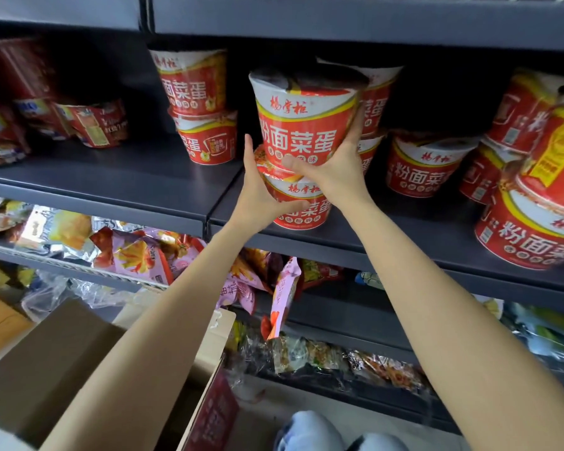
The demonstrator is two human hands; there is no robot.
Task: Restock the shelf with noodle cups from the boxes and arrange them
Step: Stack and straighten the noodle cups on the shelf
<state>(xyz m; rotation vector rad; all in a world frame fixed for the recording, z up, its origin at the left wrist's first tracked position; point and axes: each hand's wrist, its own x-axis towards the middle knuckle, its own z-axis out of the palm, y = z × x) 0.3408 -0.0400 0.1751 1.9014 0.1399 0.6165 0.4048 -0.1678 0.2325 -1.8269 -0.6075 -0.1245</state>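
1. Head view, the grasp: the right hand [334,172] cupped the upper noodle cup [302,117] low on its side, thumb across the front and fingers round its right flank; the left hand [261,193] held the lower noodle cup [302,206], thumb curled over its front, index finger straight up beside the upper cup.
2. Head view, the place: both cups stood near the front edge of the dark shelf [388,234], upper on lower; a two-high stack [202,105] stood to the left, more red cups [420,166] to the right; an open cardboard box [59,362] lay below.
3. Step in hand, as I judged it: stacking and squaring a cup on another.
4. Next move: it would call for centring the upper cup on the lid beneath, then sliding the pair back into line; a tilted cup could topple.
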